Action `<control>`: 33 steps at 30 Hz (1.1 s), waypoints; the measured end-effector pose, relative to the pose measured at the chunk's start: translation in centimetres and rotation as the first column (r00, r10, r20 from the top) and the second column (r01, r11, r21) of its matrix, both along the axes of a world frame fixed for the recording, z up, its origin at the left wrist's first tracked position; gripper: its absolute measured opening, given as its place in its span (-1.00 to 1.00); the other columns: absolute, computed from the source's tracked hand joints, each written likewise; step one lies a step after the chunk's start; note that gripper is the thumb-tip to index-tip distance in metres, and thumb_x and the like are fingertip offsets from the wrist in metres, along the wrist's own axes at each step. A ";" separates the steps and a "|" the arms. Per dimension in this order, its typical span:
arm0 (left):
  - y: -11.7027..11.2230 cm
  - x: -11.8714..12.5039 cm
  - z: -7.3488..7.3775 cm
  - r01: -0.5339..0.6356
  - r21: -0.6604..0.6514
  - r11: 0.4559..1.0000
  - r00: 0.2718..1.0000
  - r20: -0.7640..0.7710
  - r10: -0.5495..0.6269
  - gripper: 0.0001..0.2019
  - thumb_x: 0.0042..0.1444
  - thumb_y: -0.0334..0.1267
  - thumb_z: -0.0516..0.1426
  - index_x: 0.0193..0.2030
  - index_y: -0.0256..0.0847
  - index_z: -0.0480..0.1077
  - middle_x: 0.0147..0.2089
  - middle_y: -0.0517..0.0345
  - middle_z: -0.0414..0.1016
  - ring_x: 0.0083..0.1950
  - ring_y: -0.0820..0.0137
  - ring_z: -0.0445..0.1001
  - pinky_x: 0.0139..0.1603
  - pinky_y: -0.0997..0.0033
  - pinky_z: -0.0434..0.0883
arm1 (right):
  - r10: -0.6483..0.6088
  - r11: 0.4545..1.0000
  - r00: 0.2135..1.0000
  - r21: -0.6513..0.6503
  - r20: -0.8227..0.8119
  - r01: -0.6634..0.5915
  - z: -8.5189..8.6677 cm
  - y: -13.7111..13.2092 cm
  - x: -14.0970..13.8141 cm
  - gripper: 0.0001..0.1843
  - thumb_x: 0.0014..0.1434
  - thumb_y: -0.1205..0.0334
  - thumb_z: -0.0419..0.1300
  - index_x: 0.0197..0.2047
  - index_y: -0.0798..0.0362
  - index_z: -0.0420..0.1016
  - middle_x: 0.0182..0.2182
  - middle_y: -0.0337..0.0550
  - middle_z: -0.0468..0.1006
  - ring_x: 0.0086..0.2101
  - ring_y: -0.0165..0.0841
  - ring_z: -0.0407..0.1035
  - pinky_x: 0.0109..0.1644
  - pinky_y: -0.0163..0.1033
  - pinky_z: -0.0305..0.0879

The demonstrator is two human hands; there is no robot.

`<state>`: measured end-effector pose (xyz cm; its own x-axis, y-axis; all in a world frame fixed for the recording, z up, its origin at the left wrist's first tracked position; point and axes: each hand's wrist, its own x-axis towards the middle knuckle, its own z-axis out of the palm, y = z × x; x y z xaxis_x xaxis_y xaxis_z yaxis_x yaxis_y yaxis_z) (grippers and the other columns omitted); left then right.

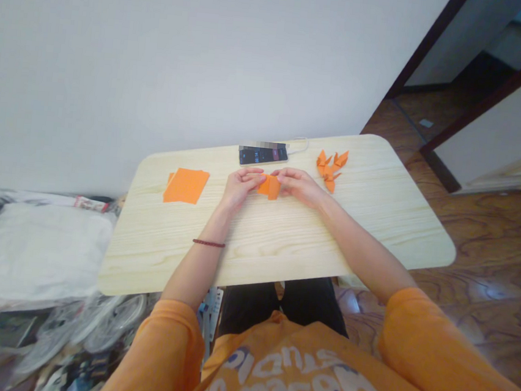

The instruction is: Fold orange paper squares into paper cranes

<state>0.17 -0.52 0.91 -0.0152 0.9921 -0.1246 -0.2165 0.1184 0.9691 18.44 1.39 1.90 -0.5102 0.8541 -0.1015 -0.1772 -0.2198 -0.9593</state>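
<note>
One folded strip of orange paper (268, 187) is between my hands, above the middle of the pale wooden table (371, 194), a little toward its far side. My left hand (241, 187) and my right hand (299, 186) are close together, and both are clamped on the paper from its two sides. A dark red bead bracelet (208, 243) is on my left wrist. From the paper, a stack of orange paper sheets (186, 186) lies at 9 o'clock, a black smartphone (263, 155) with a white cable (300, 143) at 12 o'clock, and some folded orange paper cranes (330, 168) at 2 o'clock. Off the table, at 8 o'clock, is a white bag (34, 253).
</note>
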 end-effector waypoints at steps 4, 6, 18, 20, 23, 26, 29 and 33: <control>0.1 0.0 -0.4 0.025 0.055 0.998 0.999 -0.038 -0.023 -0.61 -0.30 -0.18 0.38 -0.28 -0.28 0.50 -0.42 0.13 0.57 -0.38 0.44 0.53 -0.16 0.36 0.45 | -0.087 0.996 0.996 0.017 0.018 0.087 -0.6 0.3 -0.2 -0.61 -0.23 0.02 0.42 -0.48 0.11 0.39 -0.48 -0.26 0.42 -0.50 -0.53 0.22 -0.52 -0.40 0.06; 0.1 0.1 -0.5 0.034 0.064 0.997 0.999 -0.039 -0.031 -0.62 -0.29 -0.18 0.38 -0.28 -0.27 0.50 -0.39 0.12 0.58 -0.35 0.42 0.54 -0.13 0.35 0.46 | -0.141 0.989 0.989 0.042 0.035 0.140 -0.8 0.5 -0.3 -0.59 -0.26 0.00 0.43 -0.49 0.11 0.41 -0.55 -0.29 0.39 -0.56 -0.56 0.16 -0.54 -0.39 0.01; -0.7 1.2 0.2 -0.026 0.104 0.994 0.997 -0.075 0.034 -0.63 -0.33 -0.16 0.41 -0.33 -0.26 0.53 -0.42 0.12 0.58 -0.37 0.42 0.54 -0.18 0.37 0.48 | -0.320 0.946 0.945 0.084 0.070 0.314 -0.8 0.5 -0.5 -0.56 -0.41 0.03 0.47 -0.52 0.13 0.46 -0.55 -0.21 0.49 -0.53 -0.50 0.26 -0.52 -0.38 0.03; -0.8 1.3 0.2 -0.048 0.106 0.993 0.996 -0.075 0.056 -0.63 -0.35 -0.16 0.42 -0.35 -0.26 0.53 -0.42 0.12 0.58 -0.38 0.42 0.54 -0.18 0.36 0.48 | -0.329 0.942 0.941 0.090 0.072 0.323 -0.7 0.4 -0.5 -0.57 -0.41 0.05 0.47 -0.51 0.13 0.46 -0.53 -0.21 0.50 -0.50 -0.48 0.30 -0.50 -0.38 0.07; -0.8 1.4 0.1 -0.075 0.115 0.991 0.995 -0.061 0.083 -0.64 -0.35 -0.16 0.42 -0.37 -0.26 0.52 -0.43 0.11 0.58 -0.38 0.41 0.54 -0.19 0.37 0.48 | -0.324 0.943 0.944 0.102 0.062 0.317 -0.6 0.3 -0.5 -0.57 -0.34 0.05 0.45 -0.43 0.11 0.48 -0.52 -0.23 0.51 -0.51 -0.49 0.28 -0.52 -0.39 0.00; -0.7 1.4 0.0 -0.107 0.135 0.985 0.992 -0.050 0.115 -0.65 -0.32 -0.15 0.41 -0.36 -0.27 0.53 -0.42 0.10 0.59 -0.37 0.41 0.54 -0.21 0.38 0.48 | -0.272 0.960 0.960 0.089 0.062 0.266 -0.8 0.3 -0.4 -0.54 -0.28 0.03 0.43 -0.32 0.11 0.52 -0.49 -0.22 0.53 -0.52 -0.51 0.25 -0.55 -0.39 -0.07; -0.7 1.5 0.0 -0.130 0.140 0.982 0.989 -0.048 0.138 -0.64 -0.32 -0.13 0.40 -0.36 -0.28 0.53 -0.42 0.09 0.59 -0.37 0.41 0.54 -0.22 0.37 0.48 | -0.264 0.963 0.962 0.071 0.066 0.259 -1.1 0.4 -0.4 -0.57 -0.27 0.01 0.42 -0.38 0.13 0.53 -0.52 -0.23 0.49 -0.54 -0.53 0.21 -0.55 -0.38 -0.08; -0.8 1.6 0.1 -0.131 0.136 0.982 0.989 -0.051 0.139 -0.66 -0.32 -0.14 0.41 -0.38 -0.27 0.54 -0.43 0.09 0.58 -0.39 0.42 0.53 -0.26 0.41 0.48 | -0.283 0.957 0.958 0.081 0.043 0.279 -1.3 0.5 -0.5 -0.60 -0.27 0.02 0.42 -0.43 0.14 0.53 -0.56 -0.26 0.44 -0.57 -0.55 0.15 -0.55 -0.38 -0.11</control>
<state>1.77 -1.36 1.03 -0.1533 0.9881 0.0122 -0.1629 -0.0374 0.9859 17.97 1.86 0.63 -0.2443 0.9682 -0.0539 -0.1700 -0.0975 -0.9806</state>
